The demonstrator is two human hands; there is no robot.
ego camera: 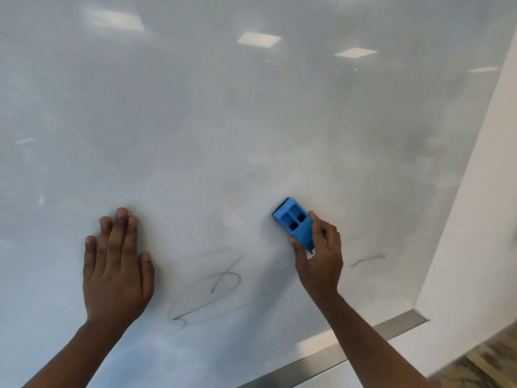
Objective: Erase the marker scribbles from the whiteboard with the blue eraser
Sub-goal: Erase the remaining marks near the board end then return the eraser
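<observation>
Blue eraser (293,224) sits gripped in your right hand (319,259), flat on the whiteboard (251,121). The scribbles (212,287) lie below-left of it, nearer your flat, released left hand (117,270)

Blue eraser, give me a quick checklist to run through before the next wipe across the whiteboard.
1. Grip: right hand holds the blue eraser by its lower end. Ok.
2. Contact: eraser looks laid against the whiteboard; how flat its pad sits, cannot tell.
3. Bracing: left hand rests flat on the board, fingers straight, left of the marks. Ok.
4. Work left: large scribble between the hands, below and left of the eraser, not erased. Not ok.
5. More marks: faint strokes right of the right hand remain. Not ok.
6. Path to the large scribble: nothing lies between it and the eraser. Ok.
</observation>
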